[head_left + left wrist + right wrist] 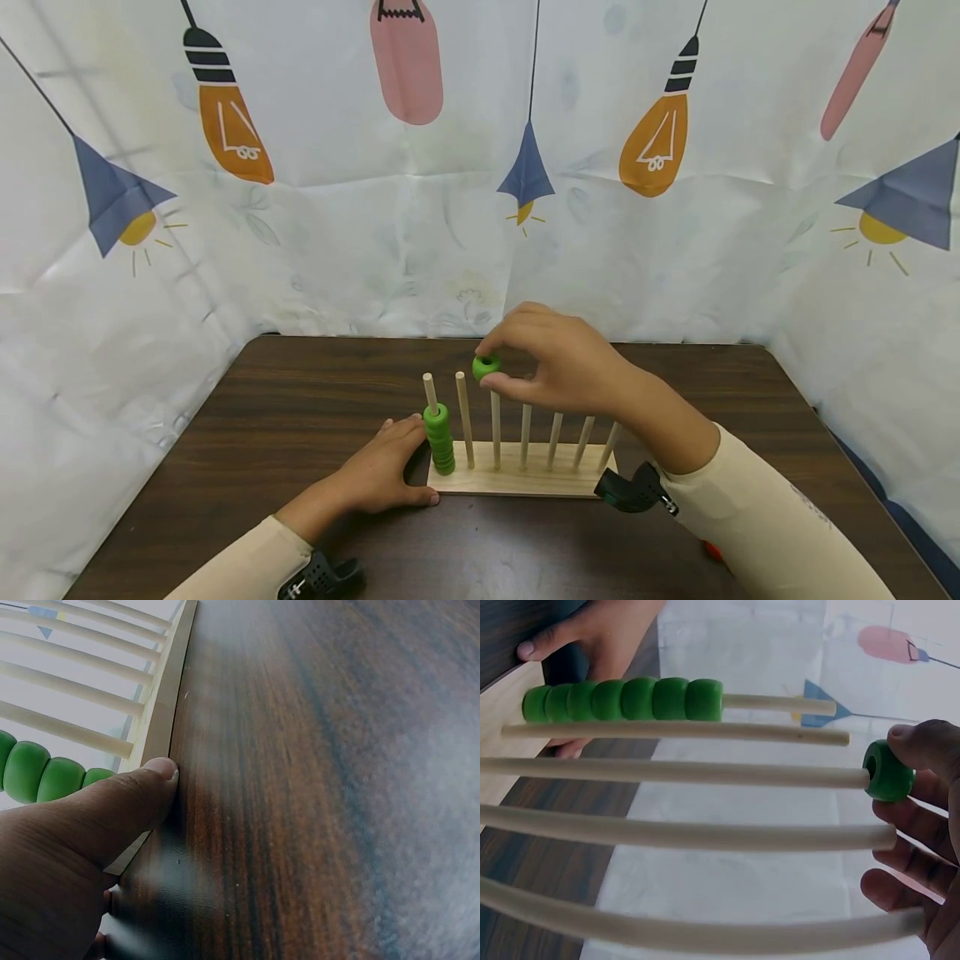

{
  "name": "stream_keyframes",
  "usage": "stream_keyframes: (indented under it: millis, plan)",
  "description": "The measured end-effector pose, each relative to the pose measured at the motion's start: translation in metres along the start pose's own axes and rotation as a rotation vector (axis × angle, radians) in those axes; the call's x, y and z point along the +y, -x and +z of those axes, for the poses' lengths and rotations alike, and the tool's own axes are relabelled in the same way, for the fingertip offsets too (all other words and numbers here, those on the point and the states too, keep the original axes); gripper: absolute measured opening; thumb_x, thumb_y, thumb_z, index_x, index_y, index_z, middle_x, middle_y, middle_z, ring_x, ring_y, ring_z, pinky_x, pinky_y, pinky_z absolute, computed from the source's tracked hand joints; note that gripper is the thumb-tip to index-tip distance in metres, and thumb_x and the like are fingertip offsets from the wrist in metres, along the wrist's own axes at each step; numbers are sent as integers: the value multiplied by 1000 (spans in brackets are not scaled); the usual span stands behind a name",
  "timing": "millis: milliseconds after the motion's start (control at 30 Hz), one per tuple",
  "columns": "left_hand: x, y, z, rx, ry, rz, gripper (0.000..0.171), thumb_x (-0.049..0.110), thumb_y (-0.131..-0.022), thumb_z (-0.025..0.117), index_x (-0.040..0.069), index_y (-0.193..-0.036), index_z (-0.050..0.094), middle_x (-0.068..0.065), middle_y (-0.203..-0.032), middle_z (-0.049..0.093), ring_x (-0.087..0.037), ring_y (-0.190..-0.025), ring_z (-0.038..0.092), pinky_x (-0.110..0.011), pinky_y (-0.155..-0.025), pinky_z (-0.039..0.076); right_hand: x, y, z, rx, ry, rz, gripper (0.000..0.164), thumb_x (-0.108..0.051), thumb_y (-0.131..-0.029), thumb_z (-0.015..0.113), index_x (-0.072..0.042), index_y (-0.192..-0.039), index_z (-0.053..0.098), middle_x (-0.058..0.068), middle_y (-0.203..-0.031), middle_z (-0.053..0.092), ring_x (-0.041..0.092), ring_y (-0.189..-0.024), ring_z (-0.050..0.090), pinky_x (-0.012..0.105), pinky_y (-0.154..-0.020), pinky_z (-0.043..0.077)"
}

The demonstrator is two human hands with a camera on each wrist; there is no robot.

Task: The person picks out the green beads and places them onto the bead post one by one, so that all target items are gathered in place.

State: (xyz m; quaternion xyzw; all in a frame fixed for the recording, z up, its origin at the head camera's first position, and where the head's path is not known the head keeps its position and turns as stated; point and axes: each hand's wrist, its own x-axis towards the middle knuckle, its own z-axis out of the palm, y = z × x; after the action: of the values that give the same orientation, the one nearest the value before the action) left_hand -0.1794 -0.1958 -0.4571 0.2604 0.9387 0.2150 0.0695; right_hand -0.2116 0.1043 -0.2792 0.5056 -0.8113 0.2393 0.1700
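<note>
A wooden peg stand (pixel 525 483) with several upright pegs is on the table. Stacked green beads (pixel 439 442) fill much of its leftmost peg. My left hand (pixel 382 471) holds the stand's left end, its thumb against the front edge and its fingers round the far side. Between thumb and index finger, my right hand (pixel 558 358) pinches a single green bead (pixel 486 367). In the right wrist view that bead (pixel 890 772) is at the tip of the third peg (pixel 705 772), its hole facing the peg; whether the tip has entered cannot be told.
The brown table (pixel 262 442) reaches back to a white printed cloth (pixel 337 250). Part of a small red thing (pixel 712 550) shows beside the right sleeve, mostly hidden by it. The right hand and forearm cover some peg tops in the head view.
</note>
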Motion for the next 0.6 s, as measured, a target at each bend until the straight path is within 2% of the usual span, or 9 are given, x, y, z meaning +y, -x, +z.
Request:
stream_keyframes:
  millis: [333, 600]
  plan:
    - [-1, 0, 0, 1, 5, 8, 90, 54, -79, 85, 8, -148, 50, -22, -157, 39, -41, -148, 31, -66, -118, 19, -7, -12, 8, -36, -30, 19, 21, -26, -92, 78, -19, -111, 74, -13, -106, 68, 5, -105, 58, 26, -78, 53]
    - [-2, 0, 0, 1, 14, 14, 85, 53, -79, 85, 12, -146, 52, -21, -157, 39, -41, -148, 30, -66, -118, 19, -15, -26, 16, -46, -44, -3, 21, -30, -94, 77, -20, -112, 74, -13, -107, 68, 4, -104, 58, 26, -80, 53]
